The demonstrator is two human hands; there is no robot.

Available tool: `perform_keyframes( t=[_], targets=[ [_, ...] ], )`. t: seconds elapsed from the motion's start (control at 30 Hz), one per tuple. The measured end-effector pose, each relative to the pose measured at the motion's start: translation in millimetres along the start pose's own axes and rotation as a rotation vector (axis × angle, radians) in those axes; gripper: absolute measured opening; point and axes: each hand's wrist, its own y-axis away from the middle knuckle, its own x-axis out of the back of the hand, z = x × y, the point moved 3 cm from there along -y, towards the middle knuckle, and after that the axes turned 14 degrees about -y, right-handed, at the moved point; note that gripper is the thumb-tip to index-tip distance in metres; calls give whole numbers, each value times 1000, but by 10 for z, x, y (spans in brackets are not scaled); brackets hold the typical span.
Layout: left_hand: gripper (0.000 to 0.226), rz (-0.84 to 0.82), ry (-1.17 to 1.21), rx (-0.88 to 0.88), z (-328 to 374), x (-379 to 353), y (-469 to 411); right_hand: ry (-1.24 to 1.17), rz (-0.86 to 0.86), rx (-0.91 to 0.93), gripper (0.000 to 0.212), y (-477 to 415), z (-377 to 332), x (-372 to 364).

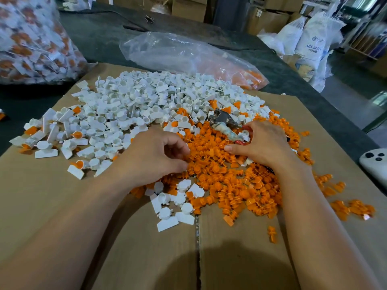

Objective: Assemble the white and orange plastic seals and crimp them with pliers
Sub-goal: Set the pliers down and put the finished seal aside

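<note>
A: Well, where do the parts lie?

B: On a cardboard (41, 176) sheet over a dark table (100, 32). The white parts (134, 101) heap from the centre toward 11 o'clock. The orange parts (230, 185) heap from the centre toward 4 o'clock. The two heaps touch and mix along their seam.

A: And the pliers?

B: The pliers (222, 119) lie at about 1 o'clock from the centre, where the heaps meet. Their metal head points to 11 and the handles run toward 4, under the right hand's fingers.

A: What of the hands?

B: The left hand (155, 155) sits at the centre, on the 9 o'clock edge of the orange heap. Its fingers are curled, with thumb and fingertips drawn close together at the orange pieces. Whether they pinch one, I cannot tell. The right hand (263, 143) rests on the orange heap at 3 o'clock of the left, thumb straight and pointing to 9, fingers bent over a red handle. Whether it grips, I cannot tell.

A: Anything else?

B: A full bag (31, 38) of white and orange pieces at 10 o'clock, a clear bag (184, 53) at 12 to 1, white sacks (312, 38) at 2, and a white device (374, 164) at 3.
</note>
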Motion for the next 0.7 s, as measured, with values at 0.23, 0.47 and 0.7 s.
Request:
perform_keyframes(
  t=[0.23,0.47,0.7],
  targets=[
    [20,-77,-202,-75,8,-14,15,-30,-53,-35,110,19,6,9],
    [9,-26,-290,-83,-9,-55,-19,-327,184,94,67,120,-144,187],
    [11,186,-5,-15,23,34,-7,-420,-181,421,19,389,-657,61]
  ],
)
